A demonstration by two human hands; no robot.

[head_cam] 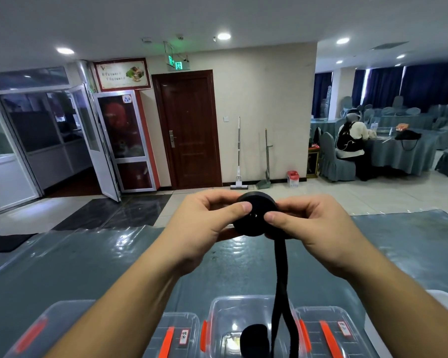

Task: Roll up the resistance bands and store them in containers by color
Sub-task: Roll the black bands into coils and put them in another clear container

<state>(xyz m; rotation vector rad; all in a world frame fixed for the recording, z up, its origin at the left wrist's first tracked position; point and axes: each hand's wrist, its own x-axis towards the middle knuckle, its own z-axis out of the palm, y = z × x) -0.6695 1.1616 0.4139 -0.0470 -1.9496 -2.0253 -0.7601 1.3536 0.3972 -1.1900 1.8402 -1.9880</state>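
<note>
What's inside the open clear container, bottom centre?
One rolled black band sits inside the open container. The hanging band tail covers part; the floor below frame is unseen.

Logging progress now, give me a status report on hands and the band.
Left hand and right hand pinch the rolled black resistance band. Tail hangs unrolled over the open clear plastic container. Nothing blocking.

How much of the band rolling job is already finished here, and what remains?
Done: one rolled black band lies in the open clear container. In hand: left hand and right hand grip a black band roll, mostly wound. Left: its hanging tail must be wound, then stored.
</note>
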